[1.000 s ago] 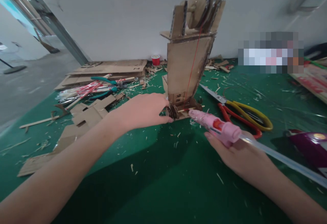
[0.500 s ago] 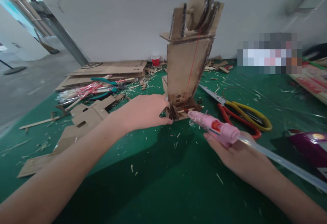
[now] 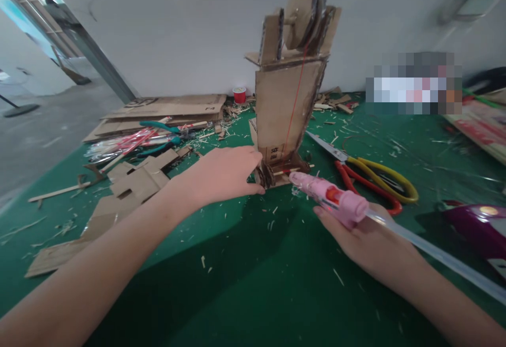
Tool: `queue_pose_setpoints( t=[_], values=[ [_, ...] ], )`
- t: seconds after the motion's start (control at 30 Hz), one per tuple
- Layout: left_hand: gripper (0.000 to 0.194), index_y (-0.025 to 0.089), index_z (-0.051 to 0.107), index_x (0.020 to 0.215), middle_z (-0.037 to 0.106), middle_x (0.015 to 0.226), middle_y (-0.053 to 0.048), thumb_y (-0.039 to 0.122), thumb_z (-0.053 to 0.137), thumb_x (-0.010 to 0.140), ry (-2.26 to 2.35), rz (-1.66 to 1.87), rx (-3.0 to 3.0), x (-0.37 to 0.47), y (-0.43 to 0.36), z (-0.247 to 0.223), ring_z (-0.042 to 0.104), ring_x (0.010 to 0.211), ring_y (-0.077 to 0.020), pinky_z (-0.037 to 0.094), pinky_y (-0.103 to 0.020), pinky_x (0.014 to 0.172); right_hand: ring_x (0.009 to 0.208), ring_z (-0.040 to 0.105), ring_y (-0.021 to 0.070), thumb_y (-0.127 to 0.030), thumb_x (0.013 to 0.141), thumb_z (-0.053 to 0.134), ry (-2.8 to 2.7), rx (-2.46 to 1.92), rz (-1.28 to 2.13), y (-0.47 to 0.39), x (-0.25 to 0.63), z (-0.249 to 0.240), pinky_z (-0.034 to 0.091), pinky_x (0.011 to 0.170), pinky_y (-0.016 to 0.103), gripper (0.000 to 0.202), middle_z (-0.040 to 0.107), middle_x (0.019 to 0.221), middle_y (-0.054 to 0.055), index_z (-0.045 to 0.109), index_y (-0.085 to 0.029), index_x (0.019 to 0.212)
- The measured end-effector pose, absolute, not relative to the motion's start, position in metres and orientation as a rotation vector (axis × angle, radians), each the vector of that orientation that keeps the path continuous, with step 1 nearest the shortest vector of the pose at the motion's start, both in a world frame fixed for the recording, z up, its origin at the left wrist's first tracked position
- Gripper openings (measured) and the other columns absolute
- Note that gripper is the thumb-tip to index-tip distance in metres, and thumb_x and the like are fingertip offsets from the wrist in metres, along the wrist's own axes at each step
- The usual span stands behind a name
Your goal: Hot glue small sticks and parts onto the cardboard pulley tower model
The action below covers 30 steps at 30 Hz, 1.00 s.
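Observation:
A tall cardboard model [image 3: 288,104] stands on the green table, with cardboard discs [image 3: 301,15] between uprights at its top. Red thread [image 3: 298,94] runs from the discs down to a thin stick [image 3: 285,171] across the base. My left hand [image 3: 221,174] grips a small round cardboard wheel [image 3: 265,174] at the lower left of the model between thumb and fingers. In my right hand [image 3: 363,239] is a pink glue gun [image 3: 328,194], a clear glue stick [image 3: 435,252] trailing from its back. The gun's nozzle is close to the thread-wound stick; contact cannot be made out.
Scissors [image 3: 367,178] with red and yellow handles lie right of the model. A purple object [image 3: 474,220] sits at the right edge. Leftward are cardboard scraps [image 3: 138,178], teal-handled pliers [image 3: 160,144] and stacked cardboard sheets [image 3: 166,107]. A red spool [image 3: 239,95] stands behind. Someone [image 3: 59,12] is in the far background.
The model's top leans slightly further left and back in view. Both hands keep their grips and nearly the same places; the whole view has shifted very slightly.

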State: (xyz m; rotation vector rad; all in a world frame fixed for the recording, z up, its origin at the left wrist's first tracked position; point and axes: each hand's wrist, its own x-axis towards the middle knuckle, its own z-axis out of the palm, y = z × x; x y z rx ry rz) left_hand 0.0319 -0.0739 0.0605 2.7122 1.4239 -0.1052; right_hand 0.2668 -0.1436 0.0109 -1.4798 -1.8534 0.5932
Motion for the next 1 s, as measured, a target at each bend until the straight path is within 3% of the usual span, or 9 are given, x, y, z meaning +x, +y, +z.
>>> queue_pose_setpoints(
  t=[0.4,0.57,0.7,1.0],
  values=[
    [0.041,0.02,0.055,0.089,0.061,0.092,-0.005,0.06,0.05,0.08,1.435,-0.097,2.688,0.0322,-0.0728,0.0611,0.058,0.078,-0.0204,0.037,-0.029,0.054,0.037,0.042,0.0131,-0.035,0.079,0.053,-1.916,-1.492,0.597,-0.1395,0.269,0.0138,0.036,0.034,0.025,0.026,0.04,0.041,-0.001,0.052,-0.023,0.056],
    [0.04,0.021,0.055,0.088,0.061,0.091,-0.004,0.06,0.049,0.081,1.412,-0.08,2.686,0.0312,-0.072,0.0594,0.057,0.078,-0.0201,0.036,-0.028,0.055,0.041,0.048,0.0142,-0.036,0.08,0.052,-1.917,-1.504,0.575,-0.1404,0.2704,0.0105,0.039,0.037,0.025,0.028,0.046,0.046,0.001,0.052,-0.023,0.056],
    [0.041,0.02,0.053,0.084,0.061,0.087,-0.004,0.061,0.048,0.082,1.421,-0.084,2.698,0.0308,-0.0726,0.0596,0.057,0.074,-0.0201,0.035,-0.029,0.053,0.037,0.044,0.0139,-0.036,0.079,0.052,-1.929,-1.553,0.57,-0.14,0.2706,0.012,0.036,0.034,0.025,0.029,0.038,0.04,-0.001,0.051,-0.023,0.052],
    [0.041,0.02,0.055,0.087,0.061,0.091,-0.004,0.06,0.044,0.085,1.448,-0.104,2.667,0.0358,-0.075,0.06,0.057,0.075,-0.0199,0.035,-0.028,0.053,0.036,0.046,0.0139,-0.034,0.078,0.052,-1.947,-1.632,0.473,-0.1374,0.275,0.0085,0.037,0.036,0.026,0.025,0.043,0.04,0.0,0.059,-0.021,0.058]
  ],
)
